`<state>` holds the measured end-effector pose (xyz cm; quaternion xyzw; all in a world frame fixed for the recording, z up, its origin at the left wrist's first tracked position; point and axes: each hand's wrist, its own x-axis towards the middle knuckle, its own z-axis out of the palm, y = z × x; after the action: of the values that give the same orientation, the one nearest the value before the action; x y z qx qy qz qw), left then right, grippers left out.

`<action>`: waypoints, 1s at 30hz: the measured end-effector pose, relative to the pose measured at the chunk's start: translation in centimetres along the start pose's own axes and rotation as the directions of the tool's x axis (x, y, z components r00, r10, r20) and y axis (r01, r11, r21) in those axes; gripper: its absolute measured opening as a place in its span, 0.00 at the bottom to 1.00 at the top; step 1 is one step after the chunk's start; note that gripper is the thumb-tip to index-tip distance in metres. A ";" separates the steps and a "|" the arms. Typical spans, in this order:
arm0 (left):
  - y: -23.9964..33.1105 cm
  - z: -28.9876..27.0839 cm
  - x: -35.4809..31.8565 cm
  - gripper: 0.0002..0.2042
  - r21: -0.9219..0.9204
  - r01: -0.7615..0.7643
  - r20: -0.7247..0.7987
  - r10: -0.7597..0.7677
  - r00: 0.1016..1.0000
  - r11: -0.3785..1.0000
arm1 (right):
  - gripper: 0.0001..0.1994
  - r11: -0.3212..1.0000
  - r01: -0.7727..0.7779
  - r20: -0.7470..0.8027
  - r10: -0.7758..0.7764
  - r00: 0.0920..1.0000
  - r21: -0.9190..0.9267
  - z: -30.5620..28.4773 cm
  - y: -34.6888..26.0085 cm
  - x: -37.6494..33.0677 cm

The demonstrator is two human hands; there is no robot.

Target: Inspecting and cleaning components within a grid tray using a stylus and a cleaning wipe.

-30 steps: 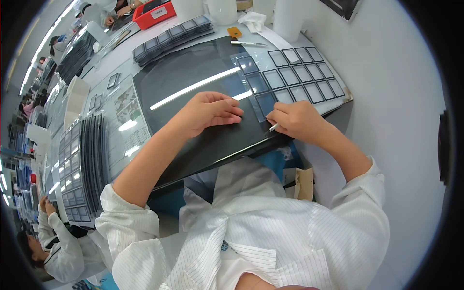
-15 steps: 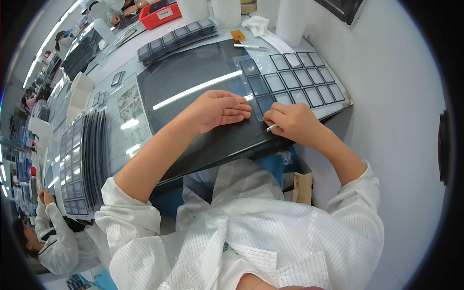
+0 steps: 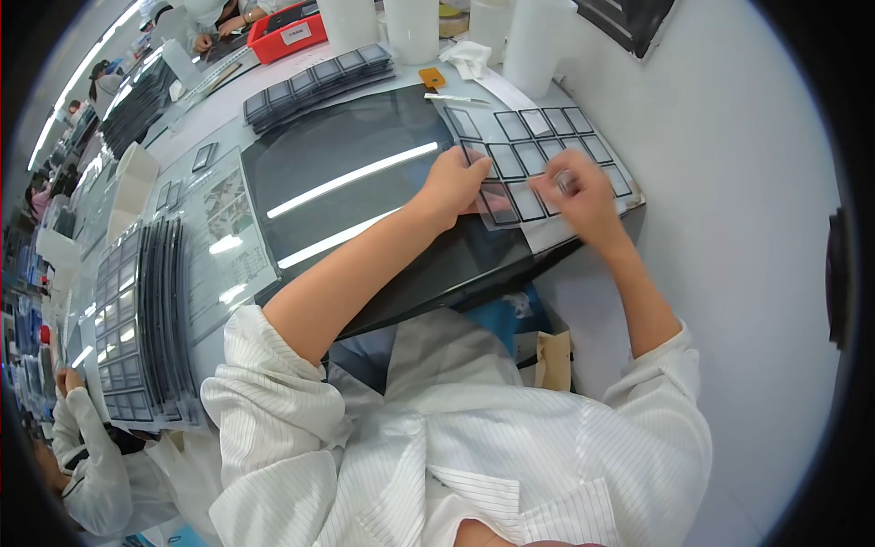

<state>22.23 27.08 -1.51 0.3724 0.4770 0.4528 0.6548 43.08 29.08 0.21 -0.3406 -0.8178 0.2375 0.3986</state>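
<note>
**Hands meet over the sheet of small panes**

A long workbench (image 3: 228,100) in a busy workroom carries a dark glossy board (image 3: 346,182), and on its right part lies a white sheet (image 3: 547,232) gridded with small black-framed panes (image 3: 529,123). The left hand (image 3: 453,185) lies flat, fingers spread on the panes at the grid's left edge. The right hand (image 3: 579,193), just beside it and nearer the grid's middle, pinches something small, perhaps a tool; blur hides which.

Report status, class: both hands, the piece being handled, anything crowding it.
Left hand flat on black-framed glass piece, pinning it. Right hand pinching something small above the sheet of framed pieces; motion-blurred. Nothing in the way; tweezers lie apart.
</note>
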 end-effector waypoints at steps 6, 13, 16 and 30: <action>-1.4 0.1 -2.0 0.10 0.065 -0.262 0.093 0.256 0.962 0.963 | 0.18 0.971 -0.157 -0.551 0.032 0.834 -0.183 -5.8 11.0 1.7; 0.5 -4.2 -8.0 0.11 0.013 -0.247 0.032 0.247 0.968 0.969 | 0.17 0.832 -0.518 -0.121 0.545 0.829 0.201 -6.4 7.5 2.5; 2.4 -7.2 -14.3 0.14 0.166 -0.158 -0.059 0.170 0.984 0.973 | 0.13 0.863 -0.451 0.025 0.457 0.889 0.227 -4.5 3.1 1.3; -8.2 -9.7 -33.2 0.22 0.100 -0.221 -0.715 0.224 0.662 0.970 | 0.09 0.972 -0.224 0.591 0.138 0.795 0.074 8.5 -6.2 1.5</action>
<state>10.31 -6.42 -2.08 0.2216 0.6473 0.6377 0.3538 33.15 25.11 0.20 -0.2995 -0.8451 0.4240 0.1281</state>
